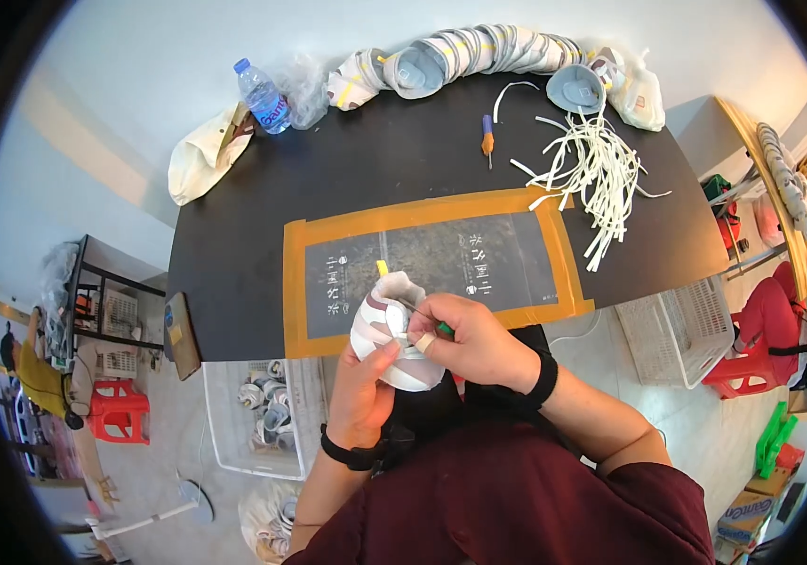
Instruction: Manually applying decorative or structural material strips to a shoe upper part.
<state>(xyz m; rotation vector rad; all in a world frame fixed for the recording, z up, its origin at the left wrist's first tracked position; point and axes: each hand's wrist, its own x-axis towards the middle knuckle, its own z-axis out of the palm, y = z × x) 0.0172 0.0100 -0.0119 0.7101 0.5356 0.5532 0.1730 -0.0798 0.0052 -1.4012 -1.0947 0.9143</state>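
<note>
My left hand is closed around a white shoe upper with mauve-brown patches and a yellow tab at its top, its thumb pressed on the side. Against the upper's right side, my right hand is closed in a pinch. A bit of green shows between its fingers, and a thin dark shaft points into the upper; it looks like a slim green-handled tool, mostly covered by the fingers. One right finger wears a pale wrap. Beneath the upper lies a dark work mat taped down with brown tape.
Flat white laces lie bunched on the black table, near an orange-and-blue-handled awl. Stacked shoe uppers line the back edge beside a water bottle. Crates stand below; other people sit at either side.
</note>
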